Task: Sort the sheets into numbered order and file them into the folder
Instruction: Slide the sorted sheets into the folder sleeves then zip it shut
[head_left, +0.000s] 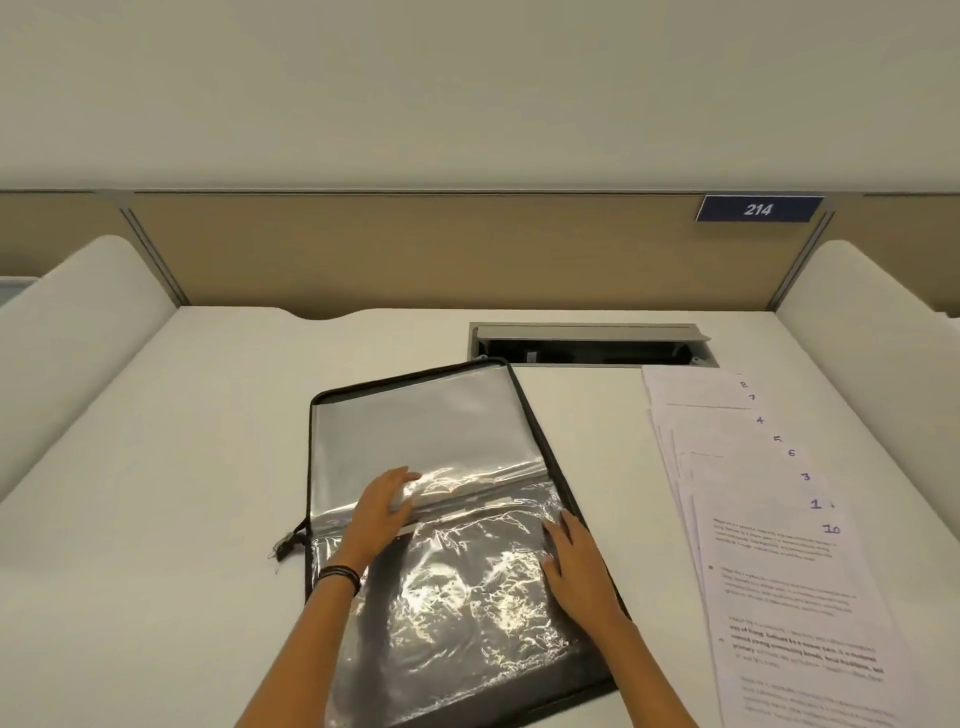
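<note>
one zip folder (540, 431), eight numbered sheets (779, 571) showing
left hand (382, 506) curled round clear sleeves (467, 597); right hand (576, 566) pressing flat, fingers straight

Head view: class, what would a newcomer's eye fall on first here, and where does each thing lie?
The open folder with shiny, crinkled sleeves lies mid-way across the desk, the left hand and right hand resting on it. To its right, fanned printed sheets show handwritten numbers out of order. A blue 214 sign sits on the partition behind.
</note>
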